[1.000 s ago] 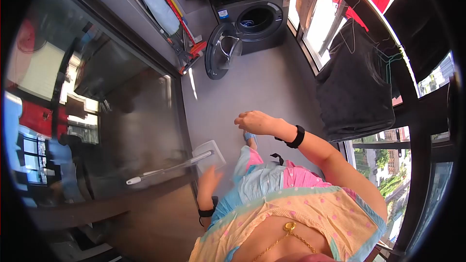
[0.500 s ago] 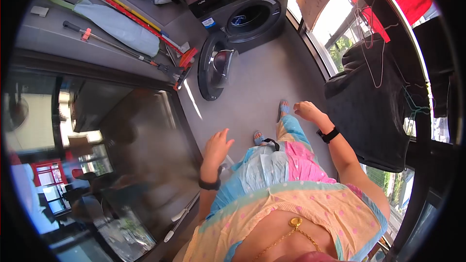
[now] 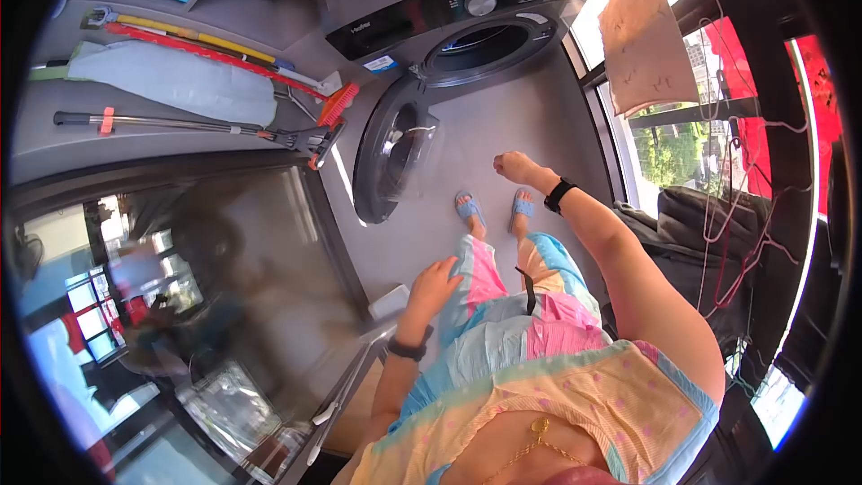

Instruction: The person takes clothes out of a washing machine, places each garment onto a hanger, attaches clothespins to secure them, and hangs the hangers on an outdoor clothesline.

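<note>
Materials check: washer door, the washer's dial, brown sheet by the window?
Washer door: dark, smooth rim, probably plastic; the bulging centre looks like clear glass or plastic, see-through with bright reflections.
Dial: silvery with a soft sheen; metal or metal-look plastic, can't tell which.
Brown sheet: likely cardboard, given the matte tan face, dark marks and uneven lower edge.

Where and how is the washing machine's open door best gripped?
Probably by the rim of the open door, at the edge farthest from the washing machine, coming from the wearer's side: the door is swung out, so that edge juts toward the camera, standing clear.
</note>
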The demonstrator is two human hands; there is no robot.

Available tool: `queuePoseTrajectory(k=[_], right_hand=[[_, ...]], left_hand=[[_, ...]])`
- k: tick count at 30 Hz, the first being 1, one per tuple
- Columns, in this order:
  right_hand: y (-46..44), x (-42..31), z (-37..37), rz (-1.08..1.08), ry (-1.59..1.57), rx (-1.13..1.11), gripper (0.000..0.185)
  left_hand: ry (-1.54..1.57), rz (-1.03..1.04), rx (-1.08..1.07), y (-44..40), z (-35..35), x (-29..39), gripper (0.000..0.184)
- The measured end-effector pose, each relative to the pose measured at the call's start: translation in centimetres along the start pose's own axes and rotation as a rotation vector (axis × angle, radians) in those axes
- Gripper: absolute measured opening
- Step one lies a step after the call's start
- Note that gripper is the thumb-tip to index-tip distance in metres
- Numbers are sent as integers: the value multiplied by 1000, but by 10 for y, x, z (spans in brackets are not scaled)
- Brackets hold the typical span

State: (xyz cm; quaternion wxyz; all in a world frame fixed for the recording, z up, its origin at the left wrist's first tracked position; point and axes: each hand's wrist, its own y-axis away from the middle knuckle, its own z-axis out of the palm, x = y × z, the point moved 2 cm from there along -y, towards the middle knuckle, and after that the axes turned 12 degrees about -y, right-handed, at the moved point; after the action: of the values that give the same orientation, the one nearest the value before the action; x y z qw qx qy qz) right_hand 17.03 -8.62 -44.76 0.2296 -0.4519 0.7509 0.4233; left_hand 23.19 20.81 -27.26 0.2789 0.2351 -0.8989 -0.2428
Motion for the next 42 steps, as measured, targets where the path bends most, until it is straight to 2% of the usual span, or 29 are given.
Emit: queuePoseTrajectory(k=[3, 6, 9, 11, 13, 14, 17, 23, 26, 27, 29, 30, 31, 32, 33, 34, 36, 39, 41, 42], right_hand=[[-61, 38, -10, 120, -146, 17, 17], [-138, 98, -9, 135, -244, 100, 18], [-214, 119, -31, 239, -522, 266, 19], [-275, 141, -35, 259, -572, 350, 24], [-338, 162, -33, 131, -392, 563, 29], [-380, 181, -31, 100, -176, 561, 29], [-443, 193, -31, 221, 99, 481, 28], [-482, 223, -8, 407, 298, 363, 25], [-479, 212, -21, 389, 236, 363, 24], [-472, 206, -26, 363, 124, 409, 24], [-440, 188, -26, 283, -312, 518, 23], [-405, 178, -13, 206, -810, 705, 20], [-375, 169, -1, 130, -1191, 659, 18], [-337, 157, 2, 125, -1303, 556, 14], [-300, 143, 6, 181, -1416, 551, 14], [-268, 133, 8, 229, -1470, 575, 15], [-211, 120, 8, 194, -1420, 603, 14], [-145, 110, 4, 143, -1243, 728, 14], [-114, 91, -16, 106, -1365, 676, 12], [-95, 85, -24, 108, -1393, 614, 12]], left_hand=[[152, -49, 0, -63, 67, -42, 46], [24, -23, -149, -95, 130, -82, 56], [10, -102, -279, -105, 177, -109, 76], [89, -216, -516, -107, 192, -117, 93], [97, -219, -616, -107, 211, -126, 101], [77, -246, -584, -108, 218, -127, 102], [41, -300, -508, -106, 232, -128, 105], [28, -323, -410, -108, 241, -143, 104], [20, -312, -430, -106, 250, -140, 105], [10, -305, -432, -107, 253, -141, 105], [19, -301, -473, -103, 255, -134, 106], [30, -300, -507, -107, 252, -132, 107], [38, -302, -539, -110, 250, -130, 107], [27, -312, -556, -111, 250, -127, 107], [45, -313, -569, -110, 250, -124, 106], [60, -314, -580, -110, 249, -122, 106], [81, -321, -614, -115, 244, -115, 104], [89, -322, -695, -116, 229, -105, 97], [75, -273, -742, -123, 217, -106, 88], [85, -231, -658, -130, 219, -110, 82]])
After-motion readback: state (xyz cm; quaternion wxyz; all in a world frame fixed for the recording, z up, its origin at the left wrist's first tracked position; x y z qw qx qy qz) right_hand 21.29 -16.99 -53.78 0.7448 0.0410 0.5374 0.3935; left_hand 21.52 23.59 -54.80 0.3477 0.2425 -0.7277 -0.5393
